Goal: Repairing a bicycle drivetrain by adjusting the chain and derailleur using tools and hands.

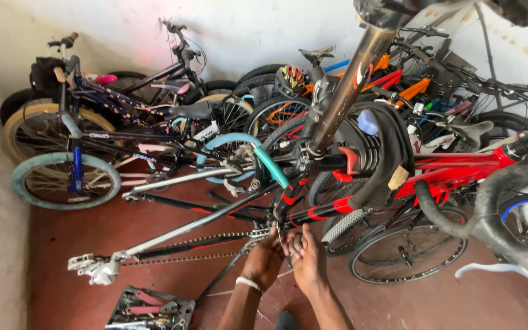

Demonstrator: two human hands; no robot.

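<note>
Below the red and black bike frame [362, 183], both hands meet at its crank area: the left hand [264, 260] (white band on the wrist) and right hand [305, 256] have fingers curled against the chainring [263, 233], though what they pinch I cannot tell. On the red floor [62, 244], an open tool tray [151, 308] holds wrenches and pliers.

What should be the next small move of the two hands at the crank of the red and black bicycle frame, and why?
Probably a small turn of the crank. Both the left hand and the right hand press together at the crank area of the red and black bicycle frame, where the slack metal chain arrives. No tool shows in either hand; the grey tray of tools lies beside them.
</note>
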